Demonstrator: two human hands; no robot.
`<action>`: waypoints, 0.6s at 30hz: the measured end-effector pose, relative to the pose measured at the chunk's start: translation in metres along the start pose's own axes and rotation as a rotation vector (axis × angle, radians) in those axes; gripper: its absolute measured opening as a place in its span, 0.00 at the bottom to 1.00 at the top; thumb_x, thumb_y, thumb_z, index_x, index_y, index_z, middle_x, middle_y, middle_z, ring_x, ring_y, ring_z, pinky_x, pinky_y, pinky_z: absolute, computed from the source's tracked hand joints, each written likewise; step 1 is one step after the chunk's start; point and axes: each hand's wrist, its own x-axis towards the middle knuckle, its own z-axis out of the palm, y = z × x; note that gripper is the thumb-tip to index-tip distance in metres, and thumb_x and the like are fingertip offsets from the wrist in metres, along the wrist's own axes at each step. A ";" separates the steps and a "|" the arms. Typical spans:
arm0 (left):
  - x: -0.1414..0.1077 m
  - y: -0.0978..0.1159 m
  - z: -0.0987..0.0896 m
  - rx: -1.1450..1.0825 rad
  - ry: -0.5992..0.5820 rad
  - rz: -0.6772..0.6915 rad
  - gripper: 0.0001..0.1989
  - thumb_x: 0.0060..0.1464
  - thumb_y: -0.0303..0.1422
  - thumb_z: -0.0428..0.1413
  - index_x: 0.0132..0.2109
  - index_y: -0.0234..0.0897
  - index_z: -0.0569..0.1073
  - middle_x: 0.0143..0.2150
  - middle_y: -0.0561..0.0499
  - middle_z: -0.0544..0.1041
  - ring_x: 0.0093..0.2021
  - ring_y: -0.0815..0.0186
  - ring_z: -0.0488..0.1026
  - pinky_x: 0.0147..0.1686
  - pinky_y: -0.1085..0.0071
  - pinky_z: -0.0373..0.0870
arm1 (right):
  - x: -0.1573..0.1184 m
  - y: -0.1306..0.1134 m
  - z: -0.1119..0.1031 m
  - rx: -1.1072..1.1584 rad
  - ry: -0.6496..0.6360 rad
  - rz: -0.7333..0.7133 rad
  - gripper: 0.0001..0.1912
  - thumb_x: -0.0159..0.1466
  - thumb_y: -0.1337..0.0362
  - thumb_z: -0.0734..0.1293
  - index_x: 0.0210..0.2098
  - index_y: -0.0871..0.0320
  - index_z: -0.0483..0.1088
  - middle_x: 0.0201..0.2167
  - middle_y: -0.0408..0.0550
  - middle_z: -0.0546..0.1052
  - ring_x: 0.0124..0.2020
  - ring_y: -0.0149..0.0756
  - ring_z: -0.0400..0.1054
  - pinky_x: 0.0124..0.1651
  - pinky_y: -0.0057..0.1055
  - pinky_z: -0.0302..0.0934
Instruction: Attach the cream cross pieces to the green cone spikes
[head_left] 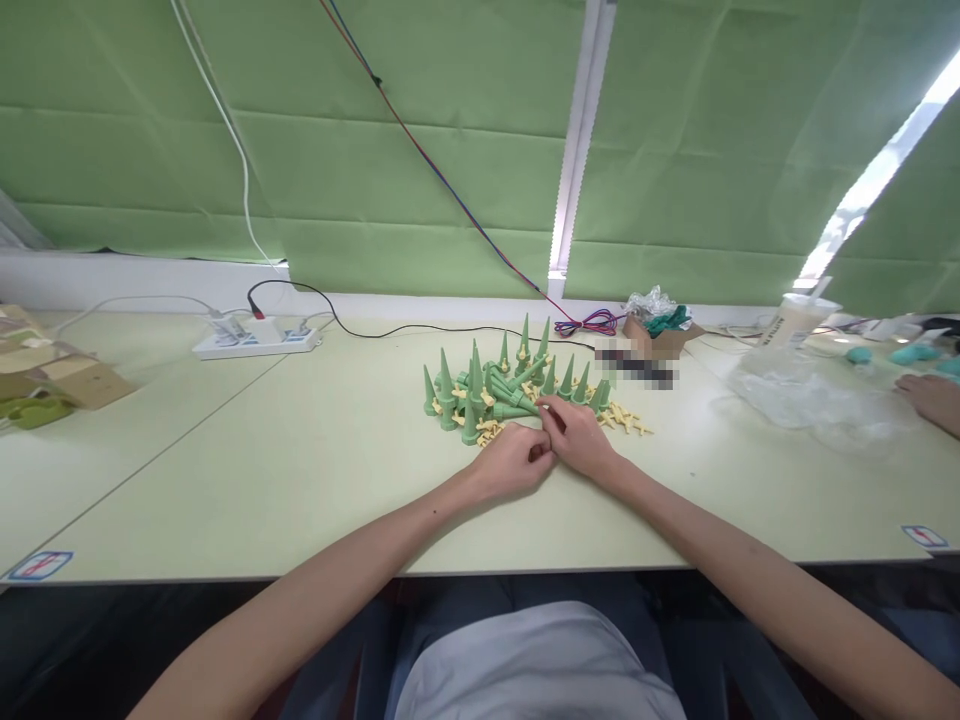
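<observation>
Several green cone-shaped pieces (445, 378) stand upright on the pale table, and others lie on their sides in the middle of the group. Small yellow pieces (624, 417) are scattered among the cones and at their right side. My left hand (517, 460) rests on the table in front of the cones, its fingers curled; what it holds, if anything, is hidden. Touching it, my right hand (571, 432) has thumb and fingers drawn together beside the end of a lying green cone. Whether anything is between those fingers cannot be made out.
A power strip (259, 341) with plugs lies at the back left, near cardboard boxes (82, 380). Behind the cones runs a black cable. At the right are an open carton (660, 340), a cup (796, 322), a clear plastic bag (817, 395) and another person's hand (934, 398).
</observation>
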 end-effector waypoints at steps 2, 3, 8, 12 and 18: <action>0.000 -0.001 0.001 0.021 -0.004 -0.001 0.14 0.55 0.30 0.50 0.22 0.35 0.63 0.18 0.55 0.65 0.20 0.72 0.59 0.23 0.72 0.51 | -0.003 0.000 -0.002 -0.025 -0.060 -0.024 0.12 0.68 0.67 0.56 0.42 0.57 0.70 0.32 0.49 0.78 0.30 0.37 0.71 0.34 0.30 0.60; -0.001 -0.002 0.001 0.029 -0.002 0.000 0.14 0.55 0.30 0.50 0.21 0.35 0.63 0.18 0.55 0.64 0.20 0.72 0.58 0.23 0.72 0.51 | -0.004 0.000 -0.003 -0.040 -0.089 -0.036 0.12 0.69 0.67 0.56 0.42 0.57 0.70 0.31 0.49 0.77 0.30 0.37 0.71 0.34 0.30 0.60; -0.001 0.001 0.001 0.025 0.041 -0.032 0.09 0.55 0.31 0.50 0.28 0.35 0.70 0.20 0.55 0.66 0.21 0.71 0.61 0.23 0.72 0.52 | 0.013 -0.002 -0.013 -0.062 -0.089 -0.036 0.12 0.68 0.67 0.57 0.43 0.57 0.71 0.32 0.49 0.78 0.30 0.37 0.71 0.34 0.30 0.59; -0.002 0.003 0.000 0.026 0.045 -0.077 0.10 0.57 0.33 0.49 0.30 0.36 0.72 0.20 0.55 0.67 0.21 0.70 0.62 0.23 0.72 0.53 | 0.055 -0.013 -0.013 0.126 -0.058 0.000 0.13 0.67 0.64 0.59 0.46 0.55 0.72 0.37 0.49 0.79 0.31 0.36 0.70 0.39 0.32 0.62; -0.003 0.006 -0.002 0.024 0.016 -0.086 0.11 0.58 0.33 0.49 0.30 0.36 0.73 0.21 0.54 0.69 0.22 0.70 0.65 0.25 0.72 0.55 | 0.115 -0.024 0.013 0.509 -0.119 0.044 0.25 0.71 0.50 0.52 0.45 0.54 0.76 0.52 0.49 0.74 0.50 0.38 0.68 0.55 0.37 0.59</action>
